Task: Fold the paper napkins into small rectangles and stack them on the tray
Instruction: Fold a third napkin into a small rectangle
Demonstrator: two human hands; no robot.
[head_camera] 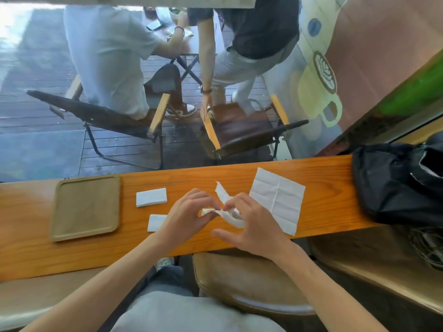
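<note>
Both hands work one napkin (225,207) over the counter (215,173). The left hand (187,212) pinches the napkin's folded end between thumb and fingertips; the right hand (249,224) has its fingers curled round the rest, and a loose strip sticks up just beyond its knuckles. The sheet is twisted and partly folded, so I judge the fold is mid-way.

Risks, as I judge them: the thin paper is bent between two pinches, so pulling the hands apart could tear it, or set a crooked crease that gives an uneven rectangle. The loose strip could flop back and undo the fold if the right hand lets go early. The flat sheet (278,200), just right of the right hand and partly under it, could be dragged or crumpled by the wrist.

The tray (57,212) lies well left of the left hand and holds nothing visible. Two folded rectangles wait on the counter between tray and left hand: one (151,197) farther out, one (154,222) touching or tucked under the left wrist. That nearer one could be swept off by the forearm. Neither is stacked yet.

A black bag (393,183) sits far right.
</note>
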